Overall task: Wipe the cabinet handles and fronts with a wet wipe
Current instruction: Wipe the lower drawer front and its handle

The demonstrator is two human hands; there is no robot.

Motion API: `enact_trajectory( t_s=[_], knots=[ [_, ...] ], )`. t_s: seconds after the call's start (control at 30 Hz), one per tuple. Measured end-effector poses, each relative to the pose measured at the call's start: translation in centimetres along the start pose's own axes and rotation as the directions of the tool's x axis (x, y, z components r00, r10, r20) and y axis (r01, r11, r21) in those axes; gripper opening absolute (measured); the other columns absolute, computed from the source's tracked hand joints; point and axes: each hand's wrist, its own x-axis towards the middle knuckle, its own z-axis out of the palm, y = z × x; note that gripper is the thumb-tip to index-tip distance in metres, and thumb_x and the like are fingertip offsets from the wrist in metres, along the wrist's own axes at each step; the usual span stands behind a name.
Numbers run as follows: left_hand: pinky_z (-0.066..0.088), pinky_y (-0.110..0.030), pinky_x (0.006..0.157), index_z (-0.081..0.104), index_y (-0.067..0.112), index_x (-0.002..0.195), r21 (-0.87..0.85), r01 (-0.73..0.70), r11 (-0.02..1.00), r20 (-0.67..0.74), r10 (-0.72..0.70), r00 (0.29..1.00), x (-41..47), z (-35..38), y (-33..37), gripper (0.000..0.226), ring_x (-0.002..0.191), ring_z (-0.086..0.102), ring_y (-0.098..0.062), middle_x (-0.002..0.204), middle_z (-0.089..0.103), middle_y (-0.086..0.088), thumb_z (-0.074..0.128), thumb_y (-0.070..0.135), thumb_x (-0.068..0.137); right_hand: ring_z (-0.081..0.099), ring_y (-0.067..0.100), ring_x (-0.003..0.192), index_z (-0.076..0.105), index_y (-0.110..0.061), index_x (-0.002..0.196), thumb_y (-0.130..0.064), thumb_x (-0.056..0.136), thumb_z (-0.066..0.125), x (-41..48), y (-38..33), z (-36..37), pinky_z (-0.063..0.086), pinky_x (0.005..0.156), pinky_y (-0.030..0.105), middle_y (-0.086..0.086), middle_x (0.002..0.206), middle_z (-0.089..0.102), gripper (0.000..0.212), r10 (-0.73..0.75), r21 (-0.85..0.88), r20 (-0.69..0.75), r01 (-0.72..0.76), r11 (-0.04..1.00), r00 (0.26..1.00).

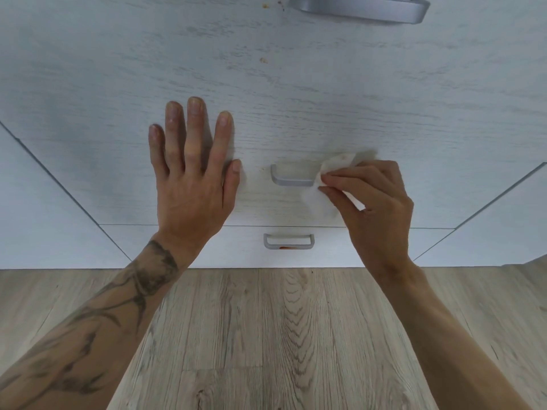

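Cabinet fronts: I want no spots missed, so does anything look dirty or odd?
Yes. A red smear sits on the bottom handle, and brownish specks dot the front near the top handle. The wipe in the right hand shows faint staining.

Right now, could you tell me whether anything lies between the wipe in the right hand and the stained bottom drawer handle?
Nothing visible does: the right hand holds the white wet wipe on the middle grey metal handle; only bare cabinet front separates it from the red-smeared bottom handle.
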Motion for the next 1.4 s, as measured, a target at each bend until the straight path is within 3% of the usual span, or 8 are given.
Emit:
enact_trajectory(
  t_s=[0.13,0.37,0.63,0.8,0.97,1.07,1.13,1.4],
  knots=[
    [0.006,-0.058,0.132,0.008,0.011,0.17,0.006,0.0,1.0,-0.005,0.0,1.0,0.0,0.0,-0.1,0.072,0.152,0.02,-0.053,0.166,0.017,-0.026,0.045,0.037,0.114,0.061,0.03,0.106,0.084,-0.014,0.103,-0.016,0.092,0.083,-0.2,0.3,-0.1,0.049,0.091,0.054,-0.01,0.108,0.075,0.011,0.047,-0.022,-0.022,-0.047,0.999,0.999],
    [0.005,-0.058,0.132,0.005,0.013,0.171,0.015,-0.005,1.0,-0.018,0.005,1.0,0.0,0.3,0.1,0.074,0.151,0.02,-0.052,0.165,0.017,-0.026,0.044,0.038,0.113,0.057,0.022,0.101,0.085,-0.021,0.097,-0.029,0.092,0.082,0.7,-2.4,2.8,0.032,0.095,0.037,-0.016,0.1,0.077,0.01,0.016,-0.008,-0.052,-0.017,1.0,0.999],
    [0.005,-0.058,0.131,0.002,0.015,0.171,0.027,-0.003,1.0,-0.016,0.004,1.0,-0.1,0.4,-0.1,0.075,0.151,0.019,-0.053,0.165,0.017,-0.026,0.044,0.038,0.113,0.054,0.019,0.102,0.085,-0.021,0.099,-0.028,0.096,0.081,0.8,-3.1,4.0,0.034,0.093,0.036,-0.012,0.099,0.078,0.009,-0.107,-0.07,-0.07,0.102,0.992,0.992],
    [0.008,-0.059,0.13,0.018,0.009,0.169,0.051,0.006,0.999,-0.003,-0.006,1.0,0.0,0.2,0.0,0.067,0.15,0.022,-0.054,0.164,0.019,-0.027,0.042,0.038,0.113,0.057,0.029,0.101,0.085,-0.016,0.1,-0.025,0.095,0.081,-0.4,-0.4,1.6,0.042,0.087,0.044,-0.007,0.104,0.079,0.011,-0.04,-0.109,-0.103,0.028,0.994,0.994],
    [0.009,-0.058,0.131,0.024,0.008,0.166,0.055,0.025,0.998,0.006,-0.025,1.0,0.1,0.0,0.2,0.062,0.151,0.021,-0.052,0.164,0.019,-0.026,0.041,0.038,0.114,0.067,0.032,0.098,0.083,-0.01,0.104,-0.015,0.096,0.08,-1.1,0.5,0.2,0.046,0.093,0.028,-0.003,0.109,0.077,0.009,0.01,-0.081,-0.121,-0.02,0.996,0.993],
    [0.011,-0.059,0.131,0.025,0.008,0.166,0.063,0.03,0.998,0.002,-0.03,1.0,0.2,0.0,0.2,0.063,0.151,0.023,-0.053,0.164,0.023,-0.027,0.043,0.037,0.113,0.071,0.027,0.097,0.082,-0.007,0.102,-0.011,0.098,0.078,-1.5,-0.5,0.3,0.052,0.089,0.038,-0.005,0.107,0.074,0.007,0.077,-0.047,-0.171,-0.086,0.995,0.982],
    [0.011,-0.059,0.131,0.026,0.008,0.166,0.063,0.032,0.998,0.003,-0.032,0.999,0.2,0.0,0.2,0.063,0.151,0.023,-0.052,0.164,0.024,-0.027,0.044,0.037,0.114,0.07,0.023,0.097,0.081,-0.008,0.101,-0.012,0.099,0.077,-1.6,-1.2,0.3,0.052,0.087,0.039,-0.008,0.105,0.07,0.006,0.117,-0.036,-0.203,-0.127,0.991,0.972],
    [0.012,-0.059,0.13,0.026,0.008,0.167,0.082,0.026,0.996,-0.002,-0.026,1.0,0.2,-0.1,0.3,0.065,0.151,0.025,-0.051,0.163,0.029,-0.028,0.046,0.038,0.113,0.061,0.023,0.102,0.084,-0.017,0.102,-0.021,0.096,0.082,1.3,-4.7,4.7,0.039,0.093,0.036,-0.006,0.106,0.078,0.007,-0.146,-0.071,-0.009,0.145,0.987,0.989]
  ],
)
